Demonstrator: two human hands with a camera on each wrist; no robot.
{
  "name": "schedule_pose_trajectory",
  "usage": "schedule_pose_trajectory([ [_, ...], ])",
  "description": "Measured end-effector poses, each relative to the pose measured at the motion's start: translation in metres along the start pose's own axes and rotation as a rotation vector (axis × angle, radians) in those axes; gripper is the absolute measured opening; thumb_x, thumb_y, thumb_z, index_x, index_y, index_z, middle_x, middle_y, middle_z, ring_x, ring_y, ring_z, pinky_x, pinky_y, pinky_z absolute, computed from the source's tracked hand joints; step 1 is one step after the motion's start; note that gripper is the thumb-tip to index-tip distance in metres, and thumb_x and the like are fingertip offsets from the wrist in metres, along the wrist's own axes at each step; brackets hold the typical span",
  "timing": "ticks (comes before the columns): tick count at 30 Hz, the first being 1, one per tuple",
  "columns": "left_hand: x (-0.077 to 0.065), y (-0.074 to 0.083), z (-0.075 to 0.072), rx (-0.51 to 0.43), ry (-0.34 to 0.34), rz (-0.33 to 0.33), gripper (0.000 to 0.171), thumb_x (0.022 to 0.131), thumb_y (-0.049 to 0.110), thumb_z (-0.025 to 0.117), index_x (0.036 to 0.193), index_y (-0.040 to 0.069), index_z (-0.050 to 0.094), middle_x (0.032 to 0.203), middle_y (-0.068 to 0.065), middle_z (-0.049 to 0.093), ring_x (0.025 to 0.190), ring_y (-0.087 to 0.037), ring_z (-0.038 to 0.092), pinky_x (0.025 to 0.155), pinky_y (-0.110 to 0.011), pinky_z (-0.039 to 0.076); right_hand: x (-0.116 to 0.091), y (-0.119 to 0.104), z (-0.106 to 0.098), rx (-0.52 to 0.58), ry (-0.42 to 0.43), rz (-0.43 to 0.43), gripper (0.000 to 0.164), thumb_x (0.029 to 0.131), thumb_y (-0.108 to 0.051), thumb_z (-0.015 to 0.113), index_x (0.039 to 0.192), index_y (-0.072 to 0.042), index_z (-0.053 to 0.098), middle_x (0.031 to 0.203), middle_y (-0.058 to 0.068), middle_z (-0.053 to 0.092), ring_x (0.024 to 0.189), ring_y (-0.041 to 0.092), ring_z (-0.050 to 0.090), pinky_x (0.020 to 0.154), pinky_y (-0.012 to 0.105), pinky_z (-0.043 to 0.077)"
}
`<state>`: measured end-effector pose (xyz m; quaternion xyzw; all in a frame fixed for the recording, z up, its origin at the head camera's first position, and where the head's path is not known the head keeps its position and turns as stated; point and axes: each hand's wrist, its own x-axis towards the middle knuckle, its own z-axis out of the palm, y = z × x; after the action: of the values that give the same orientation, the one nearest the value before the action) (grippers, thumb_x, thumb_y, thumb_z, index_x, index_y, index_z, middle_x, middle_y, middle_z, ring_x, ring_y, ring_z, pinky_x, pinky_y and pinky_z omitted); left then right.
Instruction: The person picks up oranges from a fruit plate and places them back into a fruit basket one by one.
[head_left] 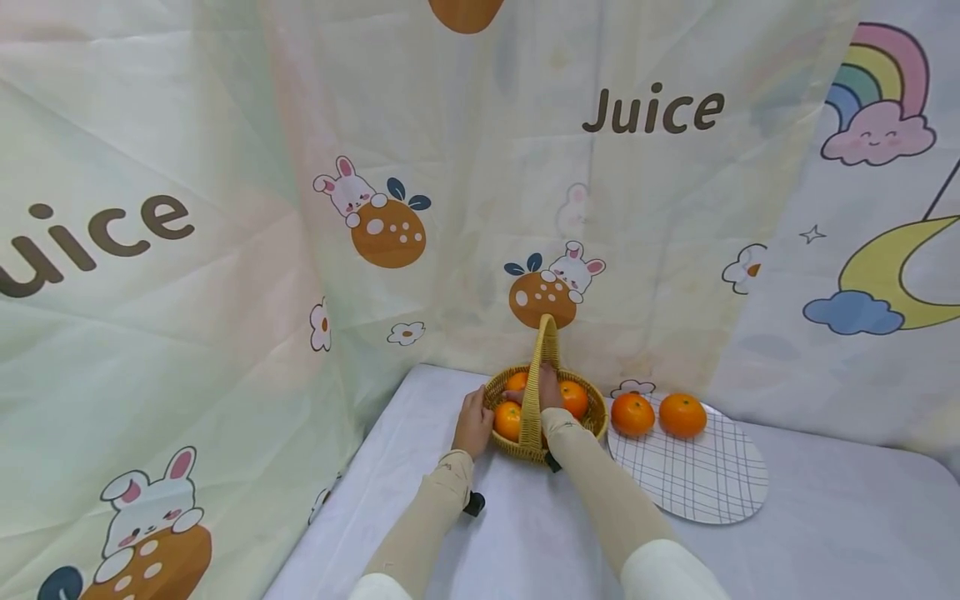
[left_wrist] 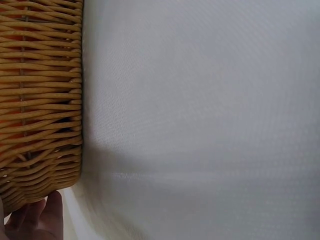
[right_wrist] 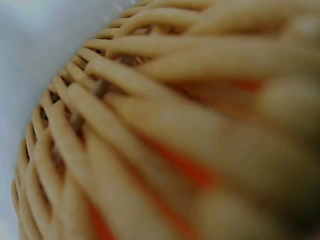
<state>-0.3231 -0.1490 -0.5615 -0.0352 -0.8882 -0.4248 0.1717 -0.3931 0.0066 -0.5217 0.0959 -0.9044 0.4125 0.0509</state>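
A yellow-brown wicker basket (head_left: pixel 517 450) with a tall arched handle (head_left: pixel 531 408) stands near the back of the table. Inside it are several oranges, among them one at the front left (head_left: pixel 507 421) and one at the right (head_left: pixel 573 399). My left hand (head_left: pixel 472 422) rests against the basket's left side, its fingers (left_wrist: pixel 52 212) touching the woven wall (left_wrist: pixel 42 100) in the left wrist view. Reaching in past the handle, my right hand (head_left: pixel 551 388) is down among the oranges. Its fingertips are largely hidden, and I cannot tell whether it grips an orange.
To the basket's right lies a round white plate (head_left: pixel 712 483) with a grid pattern. Two oranges, a left one (head_left: pixel 632 414) and a right one (head_left: pixel 682 415), sit at its far side. A printed curtain (head_left: pixel 465 317) hangs right behind the white-covered table (head_left: pixel 525 533).
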Motion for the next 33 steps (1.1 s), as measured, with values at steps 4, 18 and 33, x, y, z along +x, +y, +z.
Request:
schedule_pose_trajectory([
  [4,0.001,0.002,0.001,-0.003,-0.008,-0.010,0.053,0.094,0.003,0.046,0.146,-0.005,0.037,0.137,-0.024,0.046,0.126,-0.034,0.049,0.107,-0.046,0.039,-0.002,-0.002,-0.005,0.073,0.005,0.010,0.068,0.069,-0.025,0.088,0.120,0.004,0.054,0.115,0.020,0.056,0.100,0.034,0.057,0.090,0.050,0.048],
  [18,0.000,-0.001,0.000,-0.004,-0.001,-0.005,0.054,0.093,0.003,0.048,0.146,-0.004,0.038,0.137,-0.024,0.047,0.124,-0.033,0.050,0.106,-0.044,0.040,-0.002,0.004,-0.028,-0.121,0.083,-0.250,0.048,0.078,-0.033,0.082,0.102,0.005,0.064,0.095,0.017,0.060,0.091,0.034,0.056,0.083,0.048,0.050],
  [33,-0.001,-0.002,-0.001,-0.034,-0.013,-0.025,0.054,0.094,0.006,0.048,0.146,-0.004,0.038,0.139,-0.023,0.045,0.127,-0.034,0.048,0.108,-0.047,0.038,-0.008,0.022,-0.077,-0.093,0.022,-0.219,0.064,0.081,-0.031,0.080,0.129,0.004,0.058,0.126,0.020,0.056,0.107,0.035,0.056,0.091,0.049,0.051],
])
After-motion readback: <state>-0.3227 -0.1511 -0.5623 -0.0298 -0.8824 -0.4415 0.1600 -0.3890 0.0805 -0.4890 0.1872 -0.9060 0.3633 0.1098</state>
